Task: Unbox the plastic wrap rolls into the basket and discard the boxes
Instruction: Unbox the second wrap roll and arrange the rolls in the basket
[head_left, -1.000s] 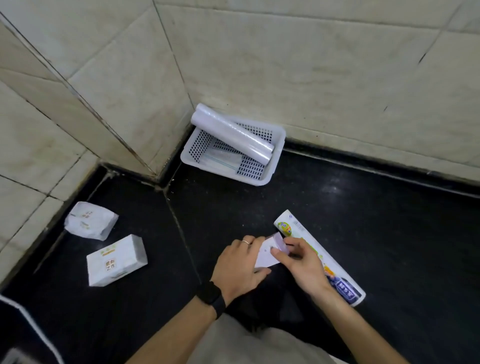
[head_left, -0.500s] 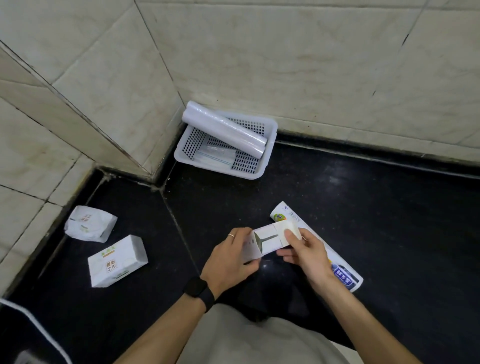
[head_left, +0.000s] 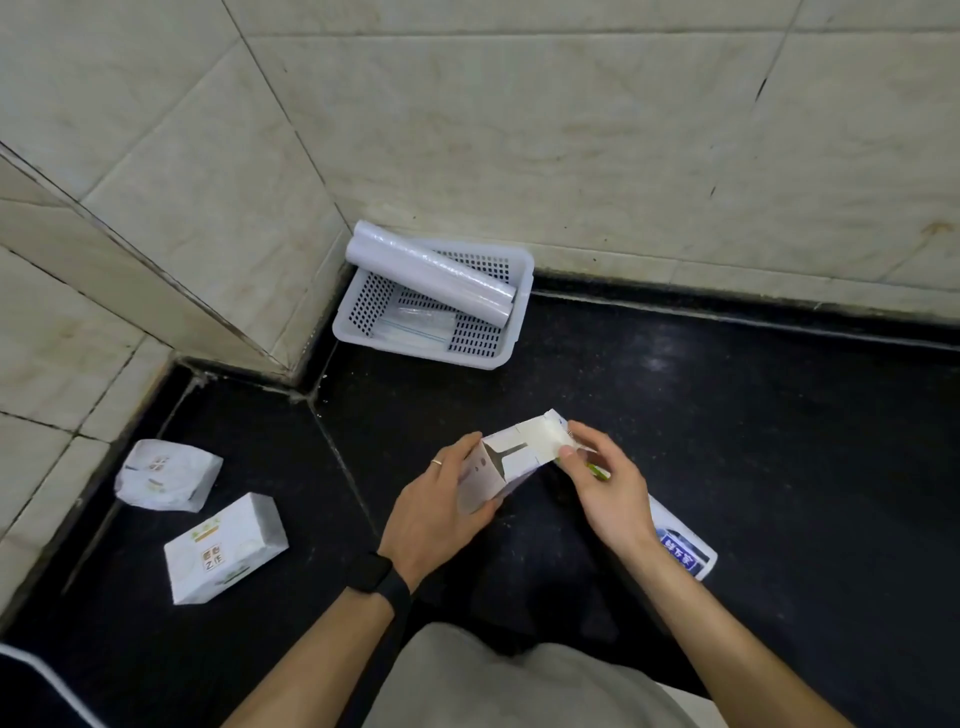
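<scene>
A long white plastic wrap box (head_left: 680, 551) lies on the black floor, running from my hands toward the lower right. Its near end is unfolded into open flaps (head_left: 511, 457). My left hand (head_left: 436, 509) grips the lower flap, fingers curled round it. My right hand (head_left: 605, 483) pinches the upper flap's edge between thumb and fingers. A white perforated basket (head_left: 511, 340) stands in the wall corner. One plastic wrap roll (head_left: 431, 278) lies slanted across its rim.
Two white tissue packs lie on the floor at left: a crumpled one (head_left: 166, 475) and a blocky one (head_left: 226, 548). A clear flat packet (head_left: 413, 330) lies inside the basket. Tiled walls close the back and left. My knee shows at the bottom.
The box's end flaps have been pulled wider open between my hands. The view has shifted, so the basket and the packs sit lower in frame.
</scene>
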